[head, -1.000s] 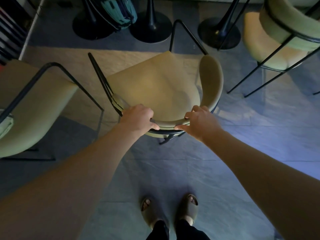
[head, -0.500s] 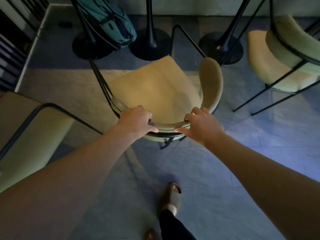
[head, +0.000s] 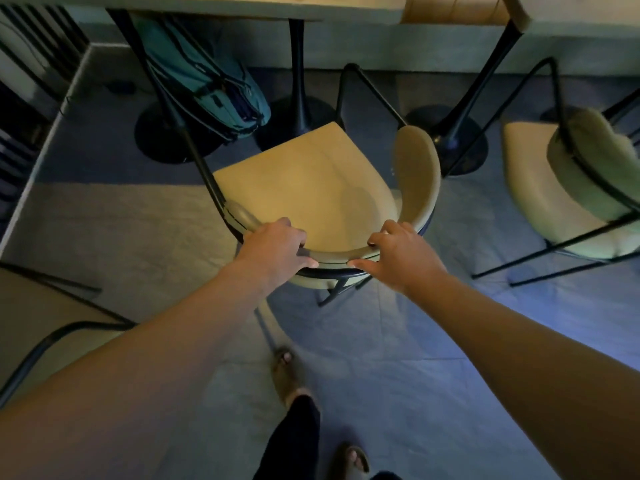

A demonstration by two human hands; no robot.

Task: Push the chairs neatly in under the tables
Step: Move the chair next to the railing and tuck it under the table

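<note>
Both the left hand [head: 275,250] and right hand [head: 401,256] clasp the backrest of the tan chair [head: 311,188], centre frame, angled toward 11 o'clock; pushed so, its front leg could snag the teal backpack [head: 207,84] or 1 table pedestal [head: 298,112]

Both hands hold the curved backrest of the tan chair [head: 311,188]: the left hand [head: 273,252] wraps its rim, and the right hand [head: 401,258] has its grip just beside it. Beyond the chair's seat stands the desk [head: 221,8], a teal backpack [head: 207,84] hanging beneath. A second chair [head: 568,188] sits right of the first.
</note>
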